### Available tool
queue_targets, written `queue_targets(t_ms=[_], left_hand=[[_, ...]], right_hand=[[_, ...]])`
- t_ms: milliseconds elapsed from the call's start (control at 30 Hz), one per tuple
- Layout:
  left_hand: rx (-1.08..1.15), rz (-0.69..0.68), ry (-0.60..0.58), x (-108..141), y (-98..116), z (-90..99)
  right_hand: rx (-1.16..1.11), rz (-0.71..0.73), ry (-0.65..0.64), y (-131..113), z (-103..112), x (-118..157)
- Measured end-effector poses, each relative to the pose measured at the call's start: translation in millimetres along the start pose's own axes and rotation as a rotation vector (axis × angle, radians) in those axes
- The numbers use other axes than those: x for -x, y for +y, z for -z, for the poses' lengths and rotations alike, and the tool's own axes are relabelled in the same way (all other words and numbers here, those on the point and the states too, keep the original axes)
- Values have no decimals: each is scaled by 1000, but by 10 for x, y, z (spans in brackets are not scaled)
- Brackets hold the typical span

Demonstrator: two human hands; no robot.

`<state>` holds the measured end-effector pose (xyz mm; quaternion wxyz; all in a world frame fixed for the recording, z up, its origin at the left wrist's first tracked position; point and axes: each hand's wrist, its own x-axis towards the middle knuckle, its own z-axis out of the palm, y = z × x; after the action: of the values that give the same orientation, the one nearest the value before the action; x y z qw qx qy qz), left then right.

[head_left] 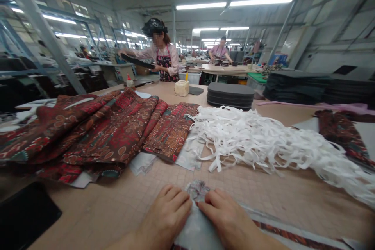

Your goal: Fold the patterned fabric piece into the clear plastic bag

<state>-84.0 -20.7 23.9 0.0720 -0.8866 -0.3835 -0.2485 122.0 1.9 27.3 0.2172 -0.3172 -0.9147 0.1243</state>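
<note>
Near the front edge of the table, my left hand and my right hand are close together with curled fingers. Both are closed on a piece of fabric with a pale grey back, and a bunched, patterned end pokes out beyond the fingertips. The fingertips themselves are partly hidden. Beyond my left hand lies a large heap of brown and red patterned fabric. A tangled pile of white strips spreads from the middle to the right. Beside my right forearm runs a patterned fabric strip with grey edging.
A dark flat object sits at the left front. Farther back stand a cream block, a stack of dark rounded pads and piled dark sheets. One co-worker across the table handles a long dark piece; another works behind.
</note>
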Motion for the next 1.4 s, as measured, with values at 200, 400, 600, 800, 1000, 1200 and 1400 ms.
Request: queue_targets(t_ms=[200,400,600,800,1000,1200,1400], left_hand=[[-39,-59,10,38,16,3],[-67,-53,-77,26,31,30],[-52,-33,-40,63,14,-64],[8,15,-3,37,43,-50],[30,29,50,-31,51,-1],[71,49,-3,-19,37,9],[197,152,-52,-5,-6,57]], right_hand=[[-221,-221,-95,-15,113,-148],[-116,-137,-110,-52,83,-177],[263,307,19,-13,-40,-101],[293,242,35,-64,-44,-135],[400,317,99,-56,6,26],[527,283,181,53,161,452],[185,-40,-130,15,206,183]])
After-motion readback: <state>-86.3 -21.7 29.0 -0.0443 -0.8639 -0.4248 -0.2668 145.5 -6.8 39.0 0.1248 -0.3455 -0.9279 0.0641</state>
